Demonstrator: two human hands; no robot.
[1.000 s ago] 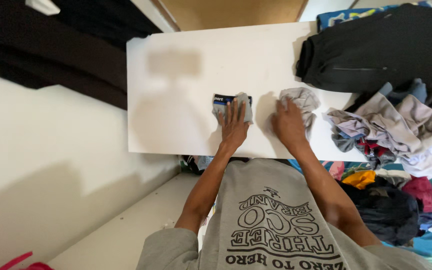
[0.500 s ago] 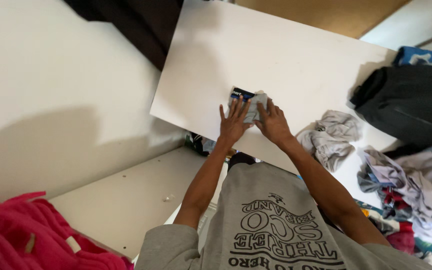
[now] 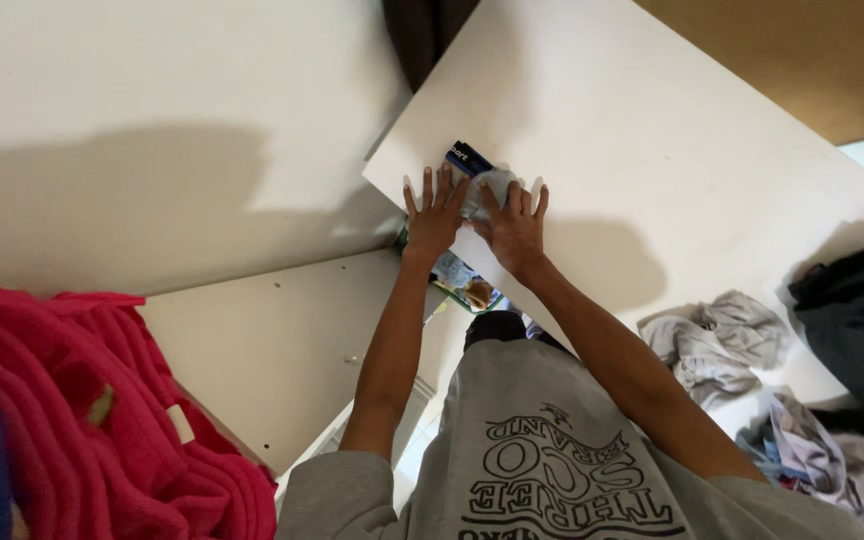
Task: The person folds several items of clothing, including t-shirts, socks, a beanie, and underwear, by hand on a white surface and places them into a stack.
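Cloth comes first: a small grey folded garment with a dark blue band lies near the front left corner of the white table. It looks soft, light and floppy, so it should bend and slide easily. Pressing it flat, or lifting it by its folded edges, looks like the best way to hold it.

Both hands lie flat on it, side by side. The left hand has its fingers spread wide, with the tips on the table and the cloth's left edge. The right hand also has spread fingers and covers the cloth's right part. Neither hand is pinching anything.

Further right lies a crumpled grey garment, then a black one. A red fleecy cloth sits low on the left.
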